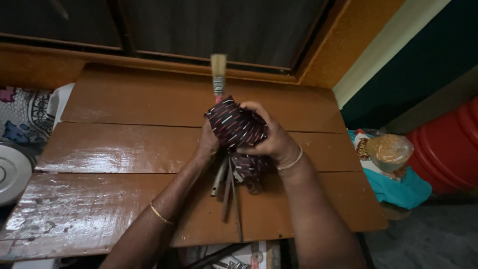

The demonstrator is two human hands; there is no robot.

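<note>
Both hands, left hand (pixel 208 143) and right hand (pixel 271 139), clenched around dark patterned cloth (pixel 235 127) wrapping paintbrush (pixel 218 74) and metal tools (pixel 226 187), above wooden table (pixel 124 149)

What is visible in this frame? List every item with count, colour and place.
cloth bundle: one, dark maroon with light dashes, held over the table centre
paintbrush: one, pale bristles, metal ferrule, sticking up from the bundle
metal tools: several, grey, hanging below the bundle
wooden table: one, glossy brown planks
round plate: one, white, left edge
plastic bags: a few, clear and teal, right of the table
red container: one, far right
left hand: bangle on the wrist, gripping the bundle
right hand: bangle on the wrist, wrapped over the bundle
</note>
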